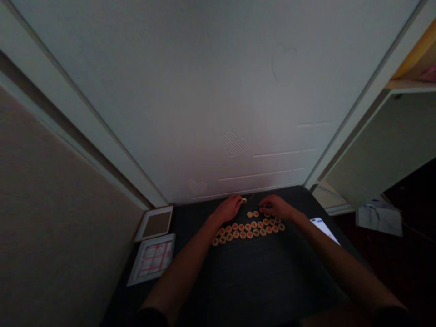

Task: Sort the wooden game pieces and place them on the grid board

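Several round wooden chess pieces (250,229) with red and dark characters lie in rows on a dark table (259,277). My left hand (229,207) reaches past the rows near the far edge, fingers curled, pinching one light piece (244,200) at its fingertips. My right hand (275,206) rests palm down over the top right of the rows, fingers bent onto pieces there. Two loose pieces (252,214) sit between the hands.
A box lid with a red grid (154,259) and a shallow box tray (156,224) lie at the table's left edge. A lit phone (323,228) lies at the right. A pale wall rises right behind the table; shelving stands at the right.
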The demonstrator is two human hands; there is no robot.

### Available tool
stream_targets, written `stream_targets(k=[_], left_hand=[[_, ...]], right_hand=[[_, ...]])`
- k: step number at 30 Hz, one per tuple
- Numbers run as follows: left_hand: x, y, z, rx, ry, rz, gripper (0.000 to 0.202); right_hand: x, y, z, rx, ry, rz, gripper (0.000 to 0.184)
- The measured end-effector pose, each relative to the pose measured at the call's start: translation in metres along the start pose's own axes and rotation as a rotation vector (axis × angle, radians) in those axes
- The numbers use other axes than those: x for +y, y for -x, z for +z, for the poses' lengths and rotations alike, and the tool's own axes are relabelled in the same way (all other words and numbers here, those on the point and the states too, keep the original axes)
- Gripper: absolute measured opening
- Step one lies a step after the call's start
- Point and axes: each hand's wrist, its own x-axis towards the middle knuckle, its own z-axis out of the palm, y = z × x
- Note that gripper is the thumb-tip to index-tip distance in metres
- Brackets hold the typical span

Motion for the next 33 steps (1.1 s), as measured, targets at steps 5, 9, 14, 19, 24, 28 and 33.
stream_targets(k=[5,9,14,19,24,28,33], left_hand=[[-0.008,-0.001,-0.003,0.025,0.265,-0.129,0.027],[-0.011,0.007,-0.005,0.015,0.510,-0.268,0.040],[-0.009,0.018,-0.016,-0.029,0.745,-0.355,0.037],[-0.001,0.020,-0.023,-0.070,0.848,-0.392,0.035],[0.003,0.023,-0.025,-0.090,0.807,-0.423,0.035],[0.003,0.029,-0.026,-0.130,0.738,-0.443,0.031],[0.003,0.034,-0.025,-0.168,0.706,-0.459,0.036]], right_hand=[[-0.026,-0.010,0.019,-0.007,0.051,-0.070,0.039],[-0.036,-0.018,0.030,-0.034,0.104,-0.083,0.032],[-0.045,-0.026,0.037,-0.063,0.170,-0.106,0.028],[-0.053,-0.031,0.041,-0.068,0.247,-0.101,0.023],[-0.058,-0.033,0.042,-0.062,0.310,-0.094,0.023],[-0.059,-0.032,0.041,-0.046,0.338,-0.085,0.025],[-0.059,-0.034,0.043,-0.006,0.325,-0.062,0.028]])
